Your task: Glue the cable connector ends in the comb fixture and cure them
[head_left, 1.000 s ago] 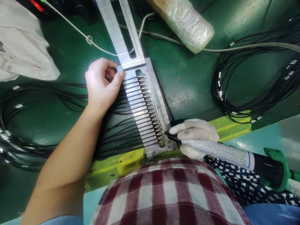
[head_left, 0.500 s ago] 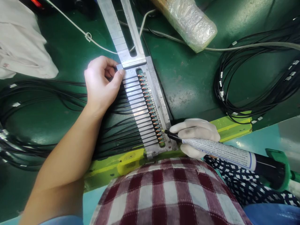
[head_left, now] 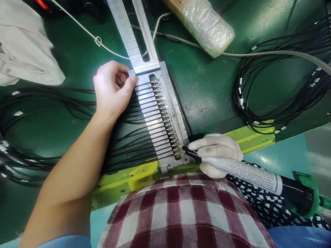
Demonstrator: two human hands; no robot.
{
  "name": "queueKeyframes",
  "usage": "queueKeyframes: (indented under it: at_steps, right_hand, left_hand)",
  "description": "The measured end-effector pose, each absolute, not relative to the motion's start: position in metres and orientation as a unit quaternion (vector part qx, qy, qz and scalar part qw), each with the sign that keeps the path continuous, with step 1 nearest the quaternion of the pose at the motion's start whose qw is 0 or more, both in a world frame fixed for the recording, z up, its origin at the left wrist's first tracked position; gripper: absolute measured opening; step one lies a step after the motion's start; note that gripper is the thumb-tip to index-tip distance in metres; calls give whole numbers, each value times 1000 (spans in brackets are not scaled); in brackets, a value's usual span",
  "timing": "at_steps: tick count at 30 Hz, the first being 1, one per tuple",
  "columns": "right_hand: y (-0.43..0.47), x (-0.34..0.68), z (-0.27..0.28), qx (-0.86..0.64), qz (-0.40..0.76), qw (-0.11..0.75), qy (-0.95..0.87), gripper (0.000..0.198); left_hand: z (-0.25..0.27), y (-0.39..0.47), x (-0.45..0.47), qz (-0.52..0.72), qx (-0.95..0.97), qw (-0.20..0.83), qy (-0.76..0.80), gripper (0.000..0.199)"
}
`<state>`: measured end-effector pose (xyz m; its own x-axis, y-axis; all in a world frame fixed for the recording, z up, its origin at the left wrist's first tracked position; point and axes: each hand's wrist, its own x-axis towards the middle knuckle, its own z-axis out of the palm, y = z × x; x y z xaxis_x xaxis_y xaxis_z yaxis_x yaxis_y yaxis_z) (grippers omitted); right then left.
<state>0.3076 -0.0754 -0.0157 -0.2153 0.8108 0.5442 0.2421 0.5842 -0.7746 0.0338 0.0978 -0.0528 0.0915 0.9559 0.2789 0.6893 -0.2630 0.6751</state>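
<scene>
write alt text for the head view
A gloved right hand holds a labelled cartridge, its black nozzle at a metal jig of small circuit boards; the bare left hand pinches the jig's edge. Black cables lie on either side.

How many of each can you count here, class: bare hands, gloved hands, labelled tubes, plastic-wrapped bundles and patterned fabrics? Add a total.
Bare hands: 1
Gloved hands: 1
Labelled tubes: 1
Plastic-wrapped bundles: 1
Patterned fabrics: 2
Total: 6
</scene>
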Motion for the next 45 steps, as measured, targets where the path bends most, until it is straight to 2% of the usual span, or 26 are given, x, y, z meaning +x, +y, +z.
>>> queueKeyframes:
  at_steps: [9,28,45]
  right_hand:
    - [-75,308,-14,-374,302,482,-733,18]
    - [-78,307,-24,-362,290,521,-717,16]
    - [-78,306,-20,-372,297,517,-711,14]
  left_hand:
    - [-53,98,34,349,716,188,575,18]
    - [-54,98,32,349,718,183,574,19]
    - [-59,101,28,340,737,169,559,17]
